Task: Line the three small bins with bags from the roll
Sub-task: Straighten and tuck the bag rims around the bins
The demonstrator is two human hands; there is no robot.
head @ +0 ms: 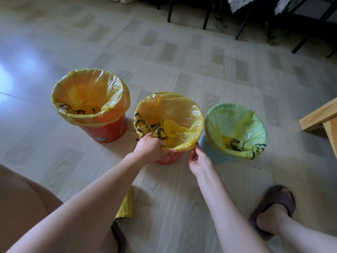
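Three small bins stand in a row on the floor, each with a yellow bag over its rim. The left orange bin and the right blue bin are lined and untouched. On the middle orange bin, my left hand grips the yellow bag at the near left rim, fingers curled over the edge. My right hand pinches the same bag's folded edge at the near right rim. Under my left forearm, the yellow roll of bags lies on the floor.
A wooden stool edge sits at the right. Dark chair and table legs stand at the back. My slippered foot rests at the lower right, my knee at the lower left.
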